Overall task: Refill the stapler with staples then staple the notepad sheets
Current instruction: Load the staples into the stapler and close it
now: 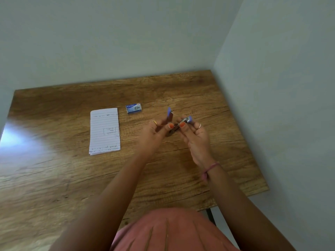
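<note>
Both hands hold the opened stapler [178, 122] above the table [190, 91]: the left hand [154, 133] grips its raised blue top, the right hand [196, 134] its metal tray. Beyond the left hand lies the staple box [133, 108]; farther left, the notepad sheets [104, 130] lie flat.
</note>
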Demonstrator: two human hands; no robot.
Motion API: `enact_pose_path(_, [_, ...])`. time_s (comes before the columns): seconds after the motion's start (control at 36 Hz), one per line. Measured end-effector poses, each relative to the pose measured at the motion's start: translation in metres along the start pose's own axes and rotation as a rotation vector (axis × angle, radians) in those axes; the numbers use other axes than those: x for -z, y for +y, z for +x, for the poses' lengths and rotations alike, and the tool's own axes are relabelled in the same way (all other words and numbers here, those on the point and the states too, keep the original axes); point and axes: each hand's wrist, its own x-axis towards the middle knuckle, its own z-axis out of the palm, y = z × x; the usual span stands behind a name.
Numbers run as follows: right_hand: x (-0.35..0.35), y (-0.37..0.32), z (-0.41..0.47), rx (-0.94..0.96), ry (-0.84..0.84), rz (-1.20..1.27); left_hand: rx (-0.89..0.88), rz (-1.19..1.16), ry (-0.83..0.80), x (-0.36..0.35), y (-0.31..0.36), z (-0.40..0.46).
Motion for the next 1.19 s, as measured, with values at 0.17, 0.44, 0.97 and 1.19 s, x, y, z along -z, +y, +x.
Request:
enact_pose_path(0.17, [-0.001, -0.004, 0.002, -0.011, -0.037, -0.069, -0.042, 0.261, -0.014, -0.006, -0.002, 0.002])
enact_pose_path(0.44, [-0.023, -0.002, 0.004, 0.121, 0.142, -0.830, -0.138, 0.610, 0.131, -0.029, -0.008, -0.010])
enact_pose_path(0.97, [-0.027, -0.006, 0.004, 0.103, 0.148, -1.017, -0.096, 0.565, 0.191, -0.037, -0.012, -0.018])
enact_pose_path(1.19, [-0.028, -0.008, 0.000, 0.077, 0.151, -1.011, -0.106, 0.534, 0.203, -0.038, -0.009, -0.021])
